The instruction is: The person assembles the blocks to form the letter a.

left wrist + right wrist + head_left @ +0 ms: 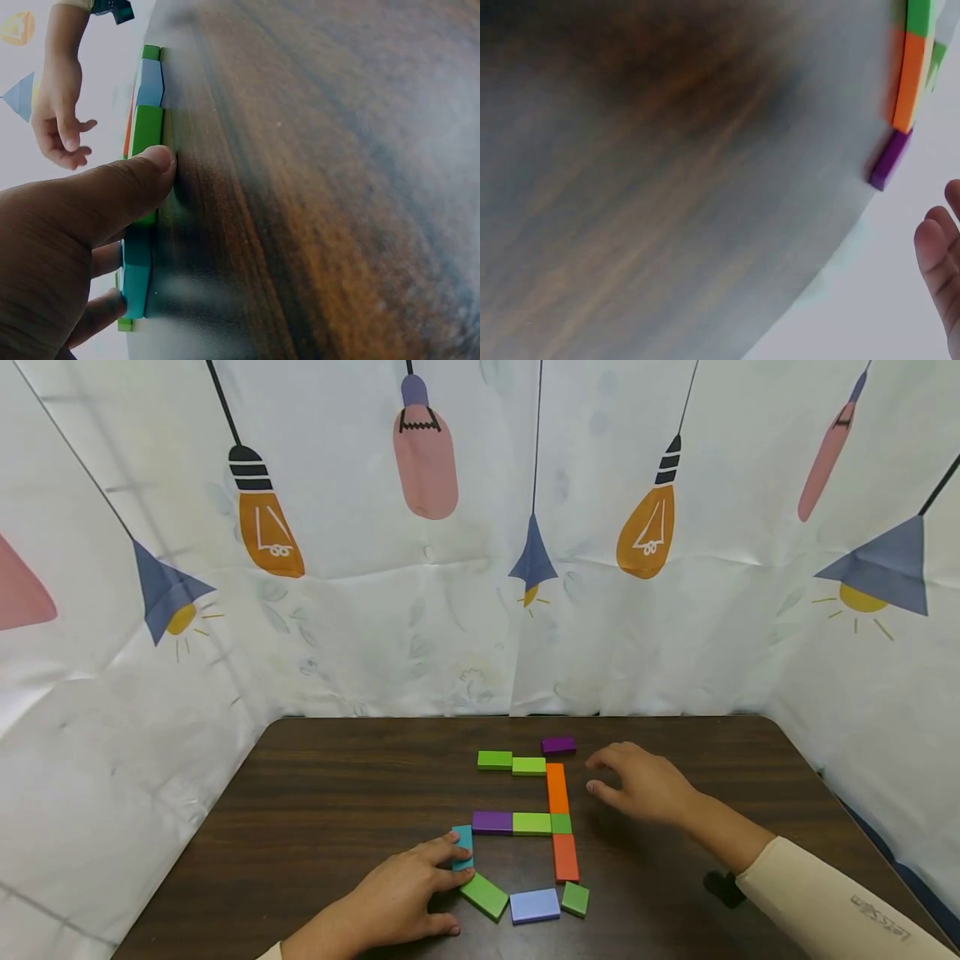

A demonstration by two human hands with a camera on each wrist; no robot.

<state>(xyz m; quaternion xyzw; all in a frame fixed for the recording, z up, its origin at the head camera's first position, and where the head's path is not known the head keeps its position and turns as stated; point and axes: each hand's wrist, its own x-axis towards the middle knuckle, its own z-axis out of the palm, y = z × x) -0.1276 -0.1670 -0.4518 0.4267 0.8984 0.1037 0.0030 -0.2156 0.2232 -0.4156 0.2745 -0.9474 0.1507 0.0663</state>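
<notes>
My left hand (405, 893) rests by the lower left of a row of flat coloured blocks. Its fingertips touch the teal block (462, 847) and the near end of a green block (485, 896); the thumb stands apart on the table side. In the left wrist view the fingers lie on the teal block (136, 277). My right hand (645, 783) hovers right of an orange block (557, 788) and a dark purple block (558, 746), fingers loosely bent and holding nothing. Touching neither, the right hand (943, 255) also shows in the right wrist view.
Light green blocks (495, 761) lie at the top left of the figure. A purple block (492, 822) crosses its middle. Below are a red-orange block (566, 857), a pale blue block (535, 907) and a small green block (575, 899). A printed curtain (360, 635) encloses the dark wooden table (337, 777).
</notes>
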